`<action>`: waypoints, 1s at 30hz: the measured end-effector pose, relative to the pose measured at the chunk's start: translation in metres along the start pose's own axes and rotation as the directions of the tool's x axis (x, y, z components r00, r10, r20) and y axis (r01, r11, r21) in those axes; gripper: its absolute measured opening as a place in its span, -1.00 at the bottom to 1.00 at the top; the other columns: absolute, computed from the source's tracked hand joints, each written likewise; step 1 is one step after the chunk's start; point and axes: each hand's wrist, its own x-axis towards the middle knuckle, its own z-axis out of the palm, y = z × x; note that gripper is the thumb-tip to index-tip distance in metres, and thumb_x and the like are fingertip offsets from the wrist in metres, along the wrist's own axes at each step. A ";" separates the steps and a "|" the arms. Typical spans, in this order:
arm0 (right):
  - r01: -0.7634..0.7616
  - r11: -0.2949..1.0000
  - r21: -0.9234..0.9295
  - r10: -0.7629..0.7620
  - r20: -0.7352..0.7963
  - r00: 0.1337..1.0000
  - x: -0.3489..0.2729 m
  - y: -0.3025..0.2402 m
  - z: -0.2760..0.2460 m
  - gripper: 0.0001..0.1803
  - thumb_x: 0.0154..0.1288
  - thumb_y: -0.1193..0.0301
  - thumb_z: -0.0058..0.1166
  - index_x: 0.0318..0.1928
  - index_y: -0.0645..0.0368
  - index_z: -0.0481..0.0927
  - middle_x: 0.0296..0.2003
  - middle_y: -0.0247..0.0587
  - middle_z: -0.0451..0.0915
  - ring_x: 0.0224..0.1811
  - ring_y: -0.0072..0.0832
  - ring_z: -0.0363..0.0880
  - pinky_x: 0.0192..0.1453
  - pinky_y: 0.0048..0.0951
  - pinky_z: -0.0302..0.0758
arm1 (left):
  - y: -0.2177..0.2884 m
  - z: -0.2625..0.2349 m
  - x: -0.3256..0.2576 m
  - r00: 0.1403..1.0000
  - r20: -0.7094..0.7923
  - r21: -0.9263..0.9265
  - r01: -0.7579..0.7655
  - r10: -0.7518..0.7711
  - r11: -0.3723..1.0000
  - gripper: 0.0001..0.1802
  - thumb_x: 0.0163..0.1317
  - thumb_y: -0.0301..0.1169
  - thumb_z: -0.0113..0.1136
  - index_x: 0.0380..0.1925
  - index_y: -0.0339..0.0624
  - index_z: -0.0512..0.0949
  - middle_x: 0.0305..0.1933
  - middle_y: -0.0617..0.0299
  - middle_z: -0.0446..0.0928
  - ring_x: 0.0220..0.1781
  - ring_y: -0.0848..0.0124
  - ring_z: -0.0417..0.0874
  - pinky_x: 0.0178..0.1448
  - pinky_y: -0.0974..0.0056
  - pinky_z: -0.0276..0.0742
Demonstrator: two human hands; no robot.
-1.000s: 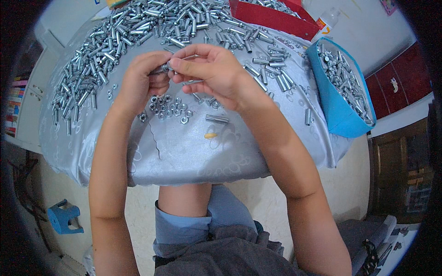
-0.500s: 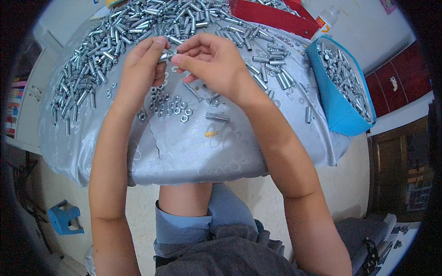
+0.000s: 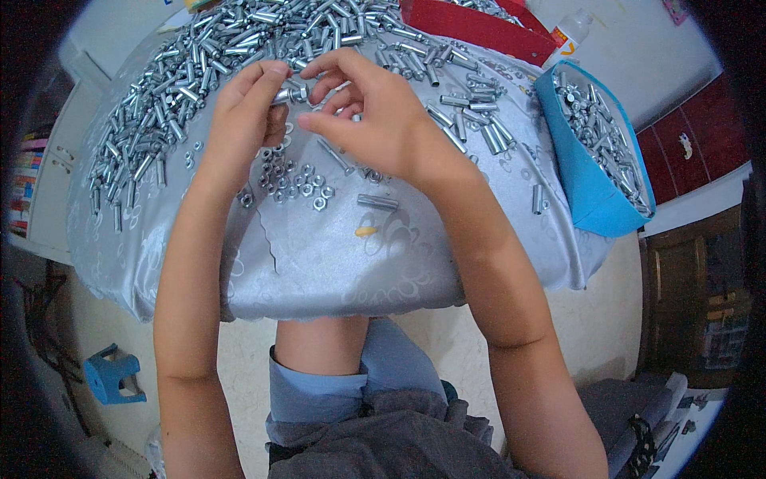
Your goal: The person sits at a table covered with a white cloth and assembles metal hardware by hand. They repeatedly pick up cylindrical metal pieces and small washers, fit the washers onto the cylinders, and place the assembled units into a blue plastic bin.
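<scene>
My left hand (image 3: 254,100) pinches a silver sleeve anchor bolt (image 3: 290,96) between thumb and fingers, and its nut end points right. Just right of that end is my right hand (image 3: 351,112), thumb and fingers spread with a gap between them and nothing seen inside. Below the hands lie a cluster of loose hex nuts (image 3: 305,190), a bare bolt (image 3: 335,156) and a single metal sleeve (image 3: 377,203). Behind them spreads a large heap of anchor bolts and sleeves (image 3: 231,40).
A blue bin (image 3: 594,203) full of anchor bolts stands at the right table edge. At the back is a red box (image 3: 479,30) with more metal parts, beside a white bottle (image 3: 570,32). A small yellow piece (image 3: 366,231) lies on the silvery tablecloth (image 3: 319,279).
My right hand's fingers have opened and come away from the nut end of the anchor bolt. My left hand keeps its hold, nearly in the same place.
</scene>
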 end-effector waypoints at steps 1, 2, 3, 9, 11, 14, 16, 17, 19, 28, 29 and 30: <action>0.010 1.000 0.024 -0.010 -0.005 1.000 0.001 0.003 0.001 -0.64 -0.02 0.25 0.19 -0.27 0.24 0.48 -0.44 -0.13 0.54 -0.46 -0.41 0.53 -0.31 -0.45 0.47 | 0.000 0.000 0.000 1.000 0.000 -0.005 -0.001 0.001 1.000 -0.79 0.23 -0.19 -0.04 -0.39 -0.08 0.36 -0.76 0.50 0.09 -0.76 0.68 0.03 -0.67 0.50 -0.10; 0.021 0.999 0.048 -0.020 -0.011 1.000 0.003 0.005 0.002 -0.63 -0.03 0.26 0.20 -0.27 0.24 0.48 -0.44 -0.14 0.54 -0.46 -0.41 0.53 -0.32 -0.45 0.47 | -0.001 -0.001 0.001 1.000 0.018 -0.001 -0.005 0.005 1.000 -0.78 0.22 -0.17 -0.04 -0.37 -0.08 0.38 -0.76 0.49 0.11 -0.76 0.68 0.05 -0.67 0.51 -0.10; 0.032 0.997 0.074 -0.031 -0.015 0.999 0.004 0.006 0.003 -0.63 -0.04 0.26 0.21 -0.27 0.23 0.48 -0.44 -0.16 0.54 -0.46 -0.41 0.53 -0.32 -0.45 0.47 | -0.003 -0.003 0.001 0.999 0.031 0.003 -0.008 0.008 1.000 -0.76 0.21 -0.16 -0.04 -0.34 -0.08 0.39 -0.75 0.49 0.13 -0.75 0.68 0.07 -0.67 0.51 -0.09; -0.219 0.961 -0.167 0.252 0.207 0.945 0.007 -0.006 -0.009 -0.62 -0.06 0.28 0.23 -0.26 0.23 0.47 -0.46 -0.20 0.53 -0.50 -0.39 0.51 -0.35 -0.43 0.46 | -0.005 -0.007 0.003 0.998 0.060 0.003 -0.001 0.001 1.000 -0.75 0.19 -0.15 -0.02 -0.31 -0.09 0.41 -0.74 0.49 0.15 -0.76 0.68 0.08 -0.67 0.51 -0.08; -0.103 0.983 -0.150 0.113 0.061 0.992 0.003 -0.008 -0.005 -0.62 -0.05 0.28 0.23 -0.26 0.23 0.47 -0.46 -0.19 0.52 -0.51 -0.38 0.51 -0.36 -0.42 0.46 | -0.004 -0.006 0.003 0.999 0.040 0.013 0.001 -0.002 1.000 -0.75 0.19 -0.15 -0.02 -0.31 -0.08 0.41 -0.74 0.49 0.15 -0.76 0.68 0.08 -0.67 0.51 -0.09; 0.076 0.994 -0.082 -0.078 -0.027 0.997 0.002 -0.005 -0.004 -0.62 -0.03 0.27 0.21 -0.25 0.23 0.45 -0.47 -0.18 0.51 -0.51 -0.34 0.50 -0.39 -0.40 0.46 | 0.001 -0.001 0.000 0.999 0.039 0.005 0.007 -0.008 1.000 -0.78 0.20 -0.18 -0.03 -0.35 -0.08 0.39 -0.74 0.50 0.13 -0.75 0.68 0.06 -0.67 0.51 -0.10; 0.172 0.982 -0.076 -0.173 -0.015 0.985 0.003 0.001 -0.004 -0.63 -0.02 0.28 0.21 -0.23 0.21 0.46 -0.45 -0.21 0.51 -0.50 -0.43 0.48 -0.41 -0.47 0.44 | 0.003 0.000 -0.001 0.998 0.057 -0.027 0.015 -0.013 1.000 -0.82 0.22 -0.23 -0.06 -0.42 -0.08 0.36 -0.75 0.51 0.10 -0.75 0.69 0.02 -0.66 0.50 -0.11; 0.209 0.973 -0.097 -0.209 0.006 0.978 0.004 0.006 -0.004 -0.65 -0.01 0.31 0.21 -0.21 0.19 0.47 -0.43 -0.26 0.51 -0.48 -0.54 0.45 -0.41 -0.55 0.42 | 0.001 -0.001 0.000 0.998 0.068 -0.023 0.007 -0.005 1.000 -0.80 0.22 -0.20 -0.05 -0.38 -0.07 0.38 -0.74 0.50 0.12 -0.75 0.68 0.04 -0.67 0.51 -0.11; 0.158 0.975 -0.153 -0.149 0.071 0.986 0.005 0.008 -0.002 -0.68 0.02 0.34 0.19 -0.21 0.18 0.47 -0.41 -0.24 0.51 -0.47 -0.52 0.45 -0.42 -0.54 0.41 | -0.006 -0.008 0.002 0.997 0.077 -0.015 -0.007 0.008 1.000 -0.76 0.20 -0.15 -0.03 -0.30 -0.06 0.41 -0.73 0.49 0.15 -0.76 0.68 0.07 -0.67 0.52 -0.11; 0.228 0.948 -0.223 -0.223 0.045 0.974 0.006 0.005 -0.003 -0.69 0.06 0.27 0.14 -0.26 0.22 0.45 -0.49 -0.17 0.51 -0.53 -0.22 0.48 -0.43 -0.29 0.42 | 0.002 -0.002 -0.002 0.996 0.085 -0.017 0.022 -0.020 1.000 -0.79 0.23 -0.21 -0.07 -0.39 -0.11 0.37 -0.75 0.50 0.08 -0.74 0.68 0.01 -0.65 0.49 -0.10; 0.124 0.956 -0.267 -0.104 0.089 0.991 0.004 0.001 -0.007 -0.69 0.05 0.28 0.14 -0.26 0.21 0.45 -0.49 -0.17 0.51 -0.54 -0.23 0.48 -0.43 -0.30 0.43 | 0.000 -0.004 -0.001 0.995 0.095 -0.023 0.017 -0.015 1.000 -0.78 0.22 -0.19 -0.06 -0.38 -0.10 0.38 -0.75 0.50 0.11 -0.75 0.68 0.04 -0.67 0.50 -0.10; 0.020 0.948 -0.318 0.022 0.126 0.992 0.002 -0.003 -0.009 -0.69 0.04 0.30 0.15 -0.25 0.21 0.45 -0.49 -0.17 0.51 -0.54 -0.24 0.47 -0.43 -0.31 0.43 | -0.004 -0.005 0.001 0.994 0.109 -0.031 0.014 -0.011 0.999 -0.76 0.21 -0.17 -0.05 -0.38 -0.09 0.39 -0.74 0.51 0.13 -0.75 0.68 0.06 -0.68 0.51 -0.10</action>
